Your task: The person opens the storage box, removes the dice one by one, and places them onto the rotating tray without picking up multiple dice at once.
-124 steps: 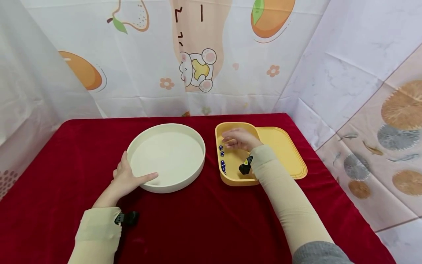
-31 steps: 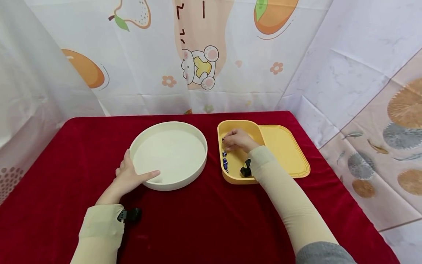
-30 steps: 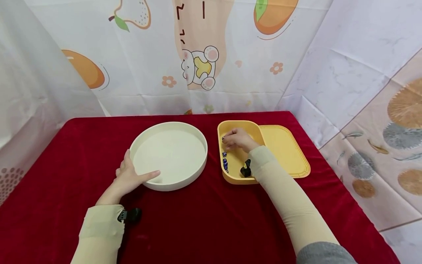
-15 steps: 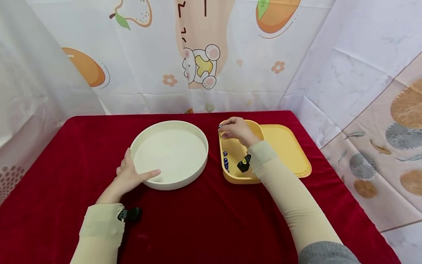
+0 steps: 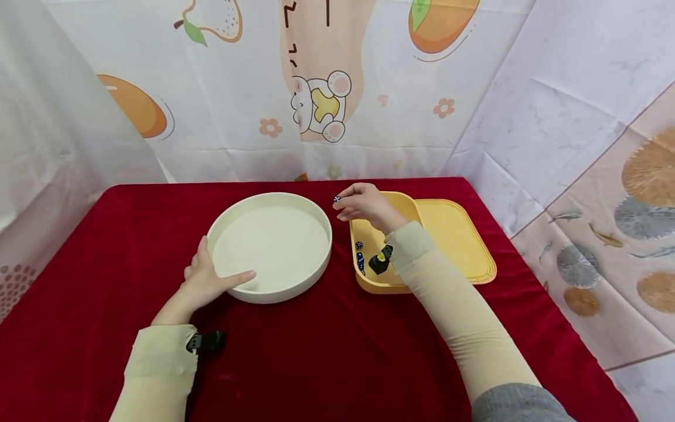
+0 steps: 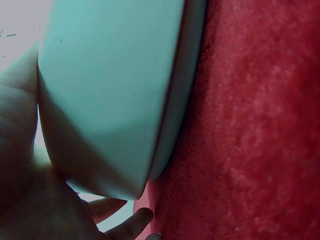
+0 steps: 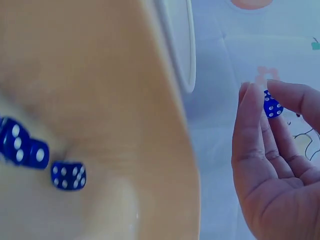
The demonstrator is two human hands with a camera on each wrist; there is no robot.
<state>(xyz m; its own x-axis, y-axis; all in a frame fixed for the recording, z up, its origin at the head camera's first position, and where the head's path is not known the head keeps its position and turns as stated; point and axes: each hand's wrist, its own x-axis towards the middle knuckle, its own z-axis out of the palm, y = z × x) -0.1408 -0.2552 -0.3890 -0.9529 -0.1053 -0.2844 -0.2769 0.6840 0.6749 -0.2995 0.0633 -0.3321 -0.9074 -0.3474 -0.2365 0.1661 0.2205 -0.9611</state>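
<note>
My left hand [image 5: 203, 284] holds the near left side of a round white tray [image 5: 271, 246], thumb over the rim and fingers along the outer wall. In the left wrist view, the tray's wall [image 6: 110, 75] fills the upper middle. My right hand [image 5: 366, 205] pinches a blue die [image 7: 273, 106] with white dots between thumb and fingertips, just past the left rim of a yellow box [image 5: 382, 288]. Several more blue dice lie along that box's left inner wall; one die [image 7: 68, 175] sits slightly apart from the others.
A flat yellow lid [image 5: 456, 240] lies against the box's right side on the red tablecloth [image 5: 295, 363]. A strip of cloth separates the tray from the box. Behind the table hangs a printed curtain [image 5: 227, 99].
My right hand has picked a die out of the yellow box, lifted it and carried it left over the rim. My left hand has stayed on the round tray.
</note>
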